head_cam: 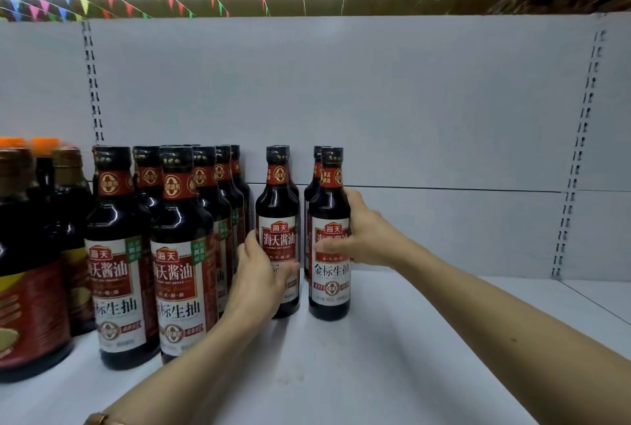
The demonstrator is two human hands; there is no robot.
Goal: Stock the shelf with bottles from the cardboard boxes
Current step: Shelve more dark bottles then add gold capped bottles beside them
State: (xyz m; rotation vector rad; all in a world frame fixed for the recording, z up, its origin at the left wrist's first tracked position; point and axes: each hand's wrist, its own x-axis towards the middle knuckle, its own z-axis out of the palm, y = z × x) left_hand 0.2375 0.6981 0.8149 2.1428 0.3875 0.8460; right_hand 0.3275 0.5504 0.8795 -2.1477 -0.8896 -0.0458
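Observation:
Dark soy sauce bottles with red and white labels stand upright on a white shelf [392, 349]. My left hand [259, 278] grips the lower body of one bottle [277, 206] near the middle. Wrapped around the label of a second bottle [329, 288], just to the right, is my right hand [365, 237]. Both bottles rest on the shelf, each with another bottle right behind it. Further left, a group of several identical bottles [181, 254] stands in rows. No cardboard box is in view.
Large jugs with orange caps [30, 254] stand at the far left edge. The white back panel [375, 100] rises behind the bottles, with slotted uprights at left and right [580, 151]. Bare shelf surface stretches to the right of my right hand.

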